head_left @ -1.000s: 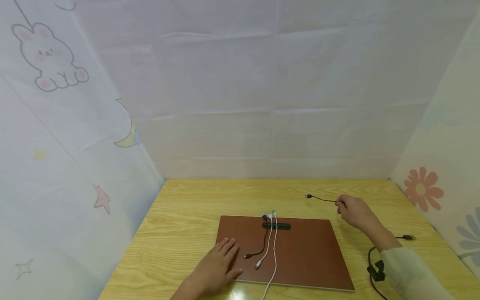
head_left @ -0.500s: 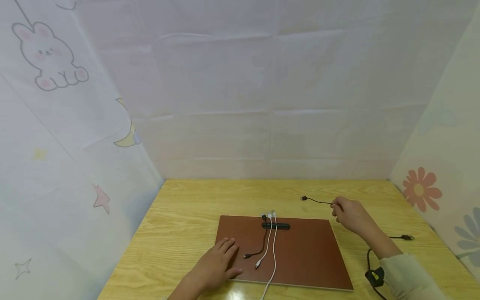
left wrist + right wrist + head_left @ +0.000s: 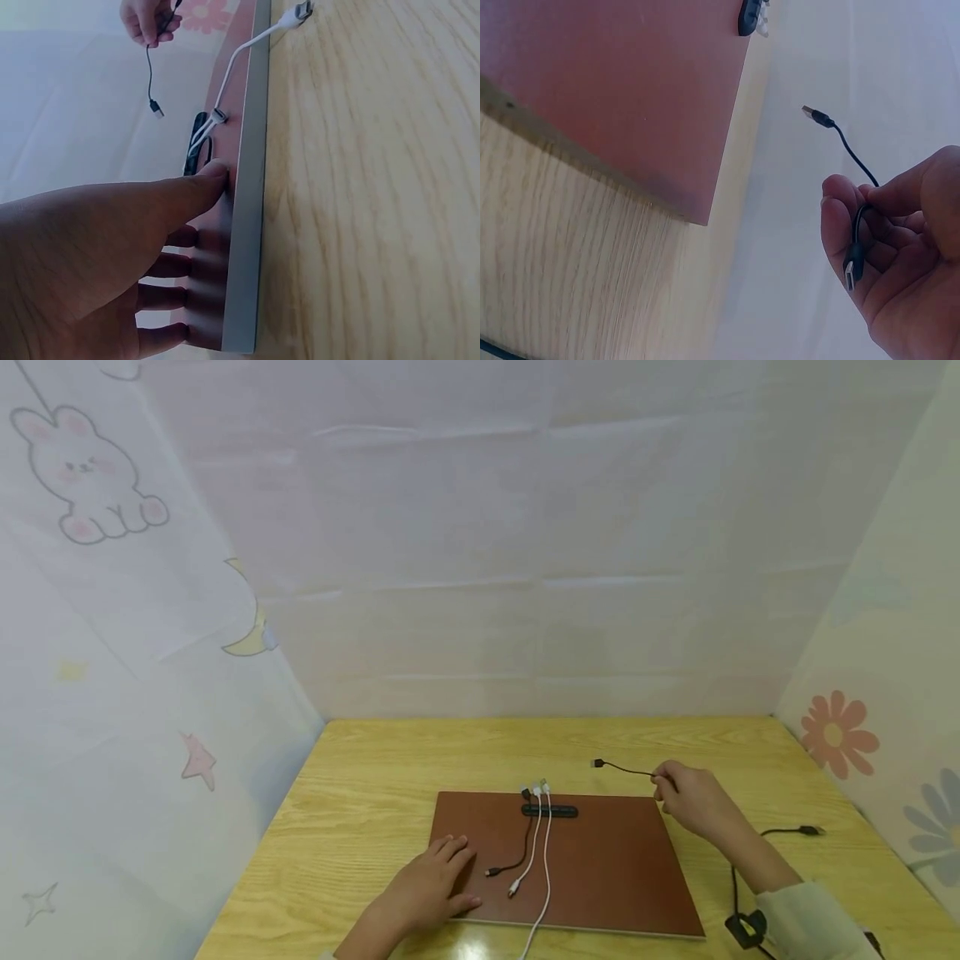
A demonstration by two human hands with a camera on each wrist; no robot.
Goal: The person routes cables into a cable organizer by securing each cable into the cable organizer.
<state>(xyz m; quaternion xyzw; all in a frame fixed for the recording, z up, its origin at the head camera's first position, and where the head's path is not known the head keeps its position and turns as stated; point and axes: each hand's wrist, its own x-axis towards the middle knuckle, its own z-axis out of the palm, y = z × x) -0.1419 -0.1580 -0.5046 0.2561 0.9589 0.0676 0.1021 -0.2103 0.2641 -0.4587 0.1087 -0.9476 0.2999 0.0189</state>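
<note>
My right hand (image 3: 697, 797) pinches a short black USB cable (image 3: 847, 146) between thumb and fingers, raised beyond the right back corner of the reddish-brown board (image 3: 615, 868). Its USB-A plug (image 3: 597, 763) sticks out leftward, while the other plug (image 3: 853, 264) hangs by my palm in the right wrist view. On the board's front left part rests my left hand (image 3: 427, 889), fingers spread. A black cable holder (image 3: 564, 812) sits near the board's back edge. One black cable (image 3: 517, 864) and two white cables, a short one (image 3: 529, 862) and a long one (image 3: 549, 885), run through its left part.
Right of the board, another black cable (image 3: 733, 881) with a black strap (image 3: 745, 930) lies on the wooden table (image 3: 360, 768), partly behind my right forearm. Fabric walls (image 3: 450, 527) with printed figures stand behind the table and on both sides.
My right hand has moved left and slightly nearer to the board, carrying the black USB cable. My left hand stays on the board.
</note>
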